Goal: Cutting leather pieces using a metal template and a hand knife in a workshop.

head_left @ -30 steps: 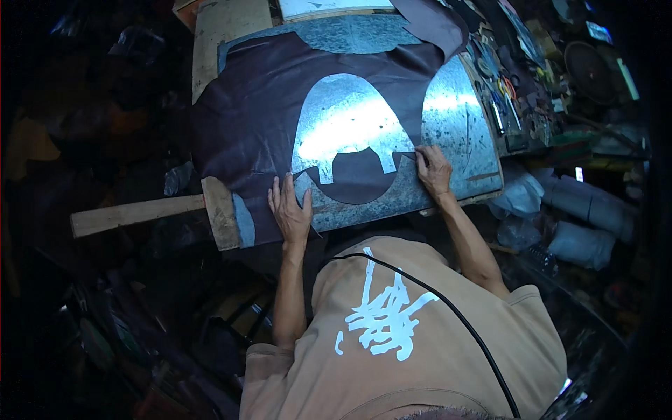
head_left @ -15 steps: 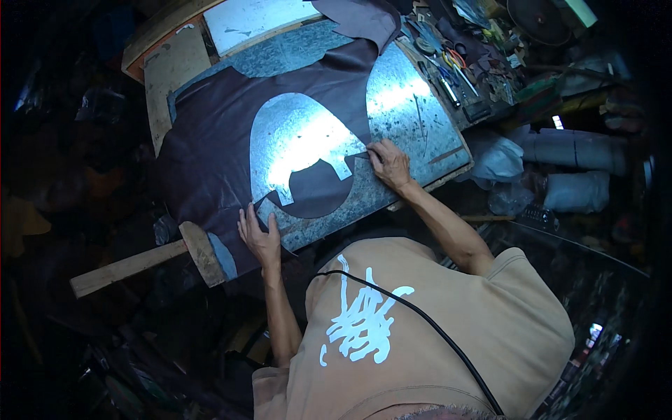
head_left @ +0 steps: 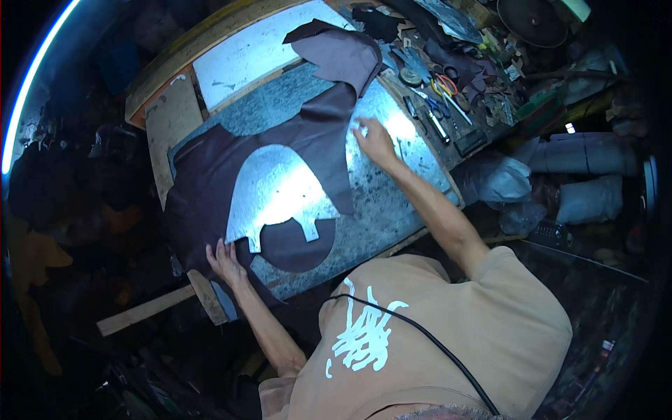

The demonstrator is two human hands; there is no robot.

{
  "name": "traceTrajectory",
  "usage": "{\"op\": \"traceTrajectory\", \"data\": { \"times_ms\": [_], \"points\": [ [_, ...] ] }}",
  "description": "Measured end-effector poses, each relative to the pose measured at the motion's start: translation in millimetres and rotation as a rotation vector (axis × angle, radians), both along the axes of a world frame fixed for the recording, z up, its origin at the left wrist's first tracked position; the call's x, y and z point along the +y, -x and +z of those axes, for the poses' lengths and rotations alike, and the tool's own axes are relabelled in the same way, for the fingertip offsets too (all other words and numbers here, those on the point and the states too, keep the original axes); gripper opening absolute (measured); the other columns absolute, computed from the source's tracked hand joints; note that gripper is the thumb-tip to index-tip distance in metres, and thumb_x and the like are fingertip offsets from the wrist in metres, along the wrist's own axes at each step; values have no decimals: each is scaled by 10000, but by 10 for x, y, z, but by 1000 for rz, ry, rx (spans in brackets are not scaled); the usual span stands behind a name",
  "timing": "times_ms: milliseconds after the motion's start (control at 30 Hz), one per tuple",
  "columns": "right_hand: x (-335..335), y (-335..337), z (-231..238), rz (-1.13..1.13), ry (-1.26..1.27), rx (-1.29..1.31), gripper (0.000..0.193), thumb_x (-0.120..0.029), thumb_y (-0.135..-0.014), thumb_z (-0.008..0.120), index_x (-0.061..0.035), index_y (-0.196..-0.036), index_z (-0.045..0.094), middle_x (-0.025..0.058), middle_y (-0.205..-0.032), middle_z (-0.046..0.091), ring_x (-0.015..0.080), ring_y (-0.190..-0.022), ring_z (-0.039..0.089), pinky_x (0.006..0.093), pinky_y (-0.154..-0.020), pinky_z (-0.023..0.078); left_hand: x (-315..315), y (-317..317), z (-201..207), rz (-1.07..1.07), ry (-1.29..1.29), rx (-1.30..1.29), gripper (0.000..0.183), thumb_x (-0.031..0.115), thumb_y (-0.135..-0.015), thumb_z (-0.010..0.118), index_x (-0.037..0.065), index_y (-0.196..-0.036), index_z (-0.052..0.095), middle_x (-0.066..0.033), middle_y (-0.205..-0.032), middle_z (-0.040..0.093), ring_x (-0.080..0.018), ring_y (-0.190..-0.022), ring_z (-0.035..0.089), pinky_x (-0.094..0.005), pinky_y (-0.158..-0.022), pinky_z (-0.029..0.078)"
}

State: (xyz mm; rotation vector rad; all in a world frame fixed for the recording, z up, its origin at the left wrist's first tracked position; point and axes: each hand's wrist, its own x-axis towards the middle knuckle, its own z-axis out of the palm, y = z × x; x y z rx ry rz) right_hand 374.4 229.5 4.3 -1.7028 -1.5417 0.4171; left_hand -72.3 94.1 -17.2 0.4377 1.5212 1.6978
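A large dark brown leather sheet (head_left: 203,189) lies over a mottled grey metal worktop (head_left: 392,203). On it shows a pale, shiny arch shape (head_left: 276,185) with two tabs; I cannot tell whether it is a metal plate or an opening. A rounded dark leather part (head_left: 297,255) extends below the tabs. My left hand (head_left: 227,262) rests with fingers spread at the arch's lower left corner, on the leather. Loosely curled, my right hand (head_left: 376,143) is over the worktop beside the sheet's right edge, fingers apart and nothing visible in them.
Pliers and other hand tools (head_left: 442,91) lie with leather scraps (head_left: 483,84) at the far right. A white board (head_left: 252,56) stands beyond the sheet. Near the left corner, a wooden bar (head_left: 147,311) juts out. Wrapped rolls (head_left: 584,154) are to the right.
My right hand has left the arch's right corner and moved farther away along the sheet's right side. My left hand stays by the lower left corner. The whole view has shifted.
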Motion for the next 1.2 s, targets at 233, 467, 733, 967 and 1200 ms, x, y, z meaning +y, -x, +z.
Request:
{"op": "traceTrajectory", "data": {
  "times_ms": [233, 467, 733, 967, 1200],
  "points": [
    [2121, -581, 184, 17, -63, -570, 313, -234, -826, 598, -32, -1062, 635, 213, -1096, 560, 392, -982, 593, 512, -845, 495, -255, -188, -37, 53, 274, 577, 546, 164, -929, 603, -27, -1392, 384, -207, -1335, 502, -285, -1212, 507, -396, -1041, 395],
    [3298, -1169, 178, -56, 206, -526, 582, -296, -847, 546, -152, -1400, 434, 174, -1483, 362, 377, -1304, 445, 604, -970, 403, -793, 68, 379, 86, 616, 994, 482, 267, -899, 646, -18, -1275, 546, -222, -1261, 586, -334, -1199, 541, -386, -1014, 397],
    [4033, -1769, -21, 298, 249, -399, 360, -275, -825, 567, 39, -964, 675, 211, -920, 683, 288, -913, 655, 406, -811, 477, -797, 140, 501, 53, 552, 953, 383, 224, -921, 625, -34, -1203, 607, -177, -1192, 635, -261, -1134, 581, -357, -986, 421],
    [2173, -1887, 1062, 590, 64, 887, 417, -90, -904, 549, 36, -1297, 487, 109, -1290, 554, 222, -1220, 495, 319, -1047, 357, 323, 340, 474, -81, 315, 932, 389, 247, -941, 598, -19, -1224, 597, -173, -1216, 625, -257, -1125, 589, -342, -987, 425],
    [506, -2379, 687, 329, 357, 946, 424, -133, -905, 565, -13, -1305, 495, 84, -1219, 585, 182, -1127, 558, 347, -976, 444, 1207, 1393, -37, -218, 384, 1441, 473, 332, -902, 624, -30, -1205, 597, -243, -1234, 586, -366, -1194, 525, -421, -1031, 394]
  ]
}}
